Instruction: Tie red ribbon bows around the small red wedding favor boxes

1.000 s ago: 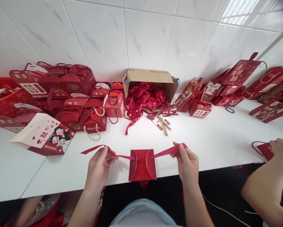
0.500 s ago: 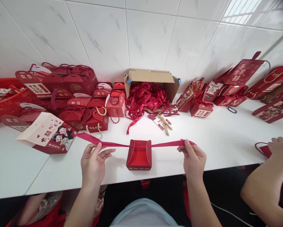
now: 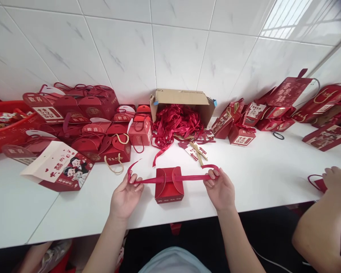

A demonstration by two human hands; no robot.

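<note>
A small red box (image 3: 169, 191) stands on the white table in front of me, its curved top flaps drawn together. Through its top runs a red ribbon (image 3: 193, 178), stretched out to both sides. My left hand (image 3: 128, 195) pinches the ribbon left of the box, and a loose end curls up above the fingers. On the right, my right hand (image 3: 220, 189) grips the other part, its end looping over the fingertips. Neither hand touches the box.
Behind the box, a cardboard carton (image 3: 181, 97) lies with red ribbons (image 3: 177, 121) spilling out. Red gift boxes (image 3: 93, 108) crowd the left, beside a red basket (image 3: 19, 131). More boxes (image 3: 241, 134) stand right. Another person's hand (image 3: 338, 184) holds something red at the right edge.
Both my hands have moved inward along the ribbon, closer to the box. The box's flaps have come closer together at the top.
</note>
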